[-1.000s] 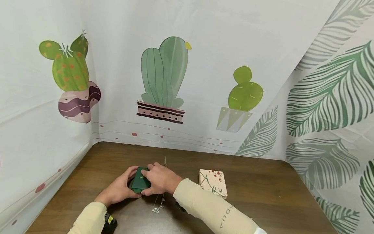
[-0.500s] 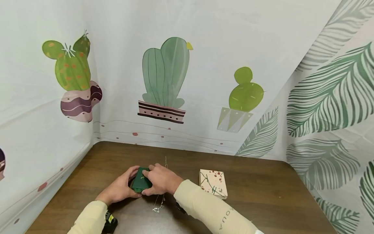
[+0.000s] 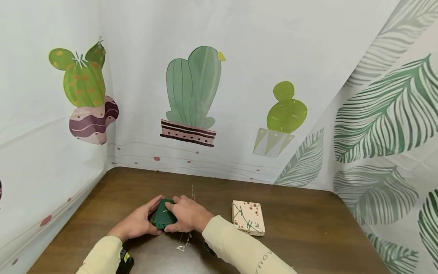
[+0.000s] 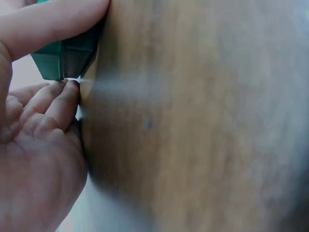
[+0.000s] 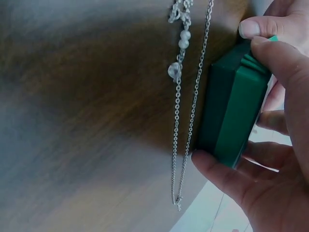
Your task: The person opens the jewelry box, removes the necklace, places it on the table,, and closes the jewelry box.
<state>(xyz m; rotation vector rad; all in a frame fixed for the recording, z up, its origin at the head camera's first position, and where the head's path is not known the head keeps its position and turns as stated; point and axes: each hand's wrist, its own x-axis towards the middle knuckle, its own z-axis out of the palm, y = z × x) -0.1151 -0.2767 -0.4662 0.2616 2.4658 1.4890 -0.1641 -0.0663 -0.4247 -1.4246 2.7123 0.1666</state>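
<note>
The green box (image 3: 164,213) lay between the person's two hands, its lid side up, and it had hardly changed over the last second. Its place relative to the other things looked the same; the small shift across the head view was shared by everything on the table (image 3: 297,228) and so seemed to come from the camera. Whether the folded layers at one corner of the green box had settled was too fine to tell.

The left hand (image 3: 135,220) curved round the left side of the green box, grasping it with the thumb toward the near end and the fingers toward the far end. The right hand (image 3: 188,215) grasped it from the other side, thumb at the near end, a finger at the far end and the index finger over the lid. Neither hand had let go, which suggested that the handling of the green box was neither finished nor abandoned.

Just right of the green box, a silver necklace (image 5: 175,121) lay loose, passing partly behind the right hand in the head view; it had not visibly moved. Farther right of the green box, well apart, sat the floral box (image 3: 248,218), undisturbed. Beyond the green box, past the table's far edge, hung a cactus-printed cloth (image 3: 239,38).
</note>
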